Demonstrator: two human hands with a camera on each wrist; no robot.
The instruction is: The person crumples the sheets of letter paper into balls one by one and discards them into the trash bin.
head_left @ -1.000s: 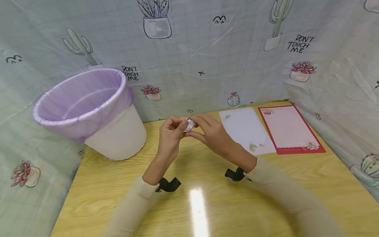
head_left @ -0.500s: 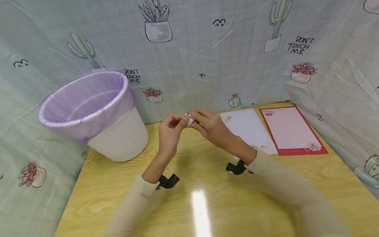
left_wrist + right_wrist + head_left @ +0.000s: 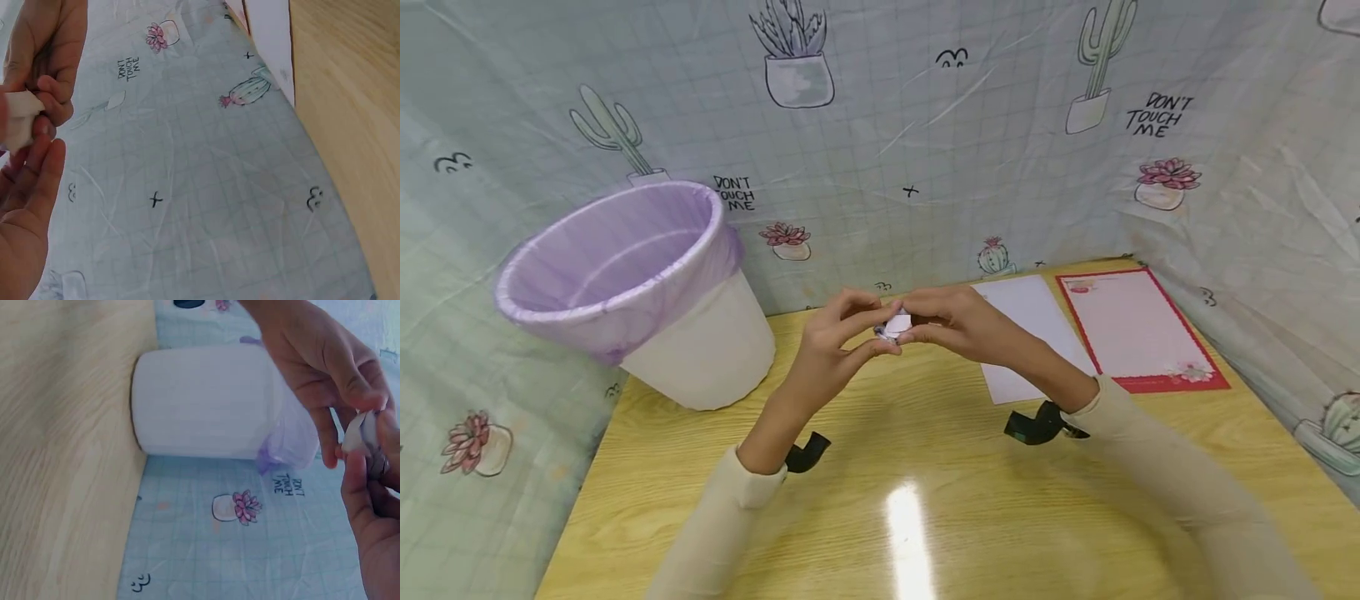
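Pinching a small, crumpled, mostly white paper wad [image 3: 898, 324]: both left hand [image 3: 832, 343] and right hand [image 3: 962, 322].

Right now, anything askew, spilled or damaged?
Mainly the wad, pinched in the left hand and right hand: it's crumpled, whereas the white sheet and red-edged sheet lie flat. The bin looks tilted in the head view, but sits upright in the right wrist view; probably lens distortion. No spill visible.

"Table [image 3: 962, 500] at six o'clock?"
"Smooth wood grain, glossy enough to mirror light."
"Bin [image 3: 715, 358] at nine?"
"Smooth, matt white, its top wrapped in thin, wrinkled plastic liner [image 3: 692, 282]."
"Paper?"
"Crumpled wad [image 3: 899, 324] at centre; smooth, flat sheet [image 3: 1142, 329] at three."
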